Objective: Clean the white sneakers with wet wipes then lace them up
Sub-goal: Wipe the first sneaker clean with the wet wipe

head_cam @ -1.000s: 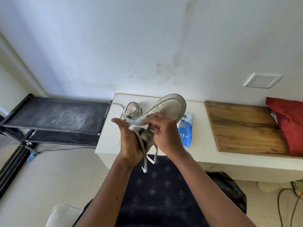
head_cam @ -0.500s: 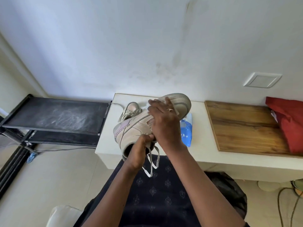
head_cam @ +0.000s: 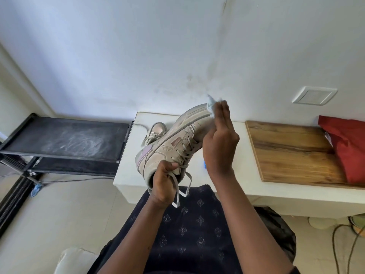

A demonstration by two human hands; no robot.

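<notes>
Above the ledge's [head_cam: 128, 167] left end, left hand [head_cam: 163, 182] grips the sneaker [head_cam: 173, 143] by its heel, toe tilted up so right hand [head_cam: 220, 143], fingers straight, presses a wipe [head_cam: 211, 101] on it

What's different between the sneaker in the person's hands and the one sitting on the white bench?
The held sneaker is in the air, toe tilted up, gripped at the heel by the left hand; the other sneaker rests on the bench. The right hand presses a wipe to the held sneaker's toe; no hand touches the other sneaker, which is half hidden behind it. Both are pale with laces.
</notes>
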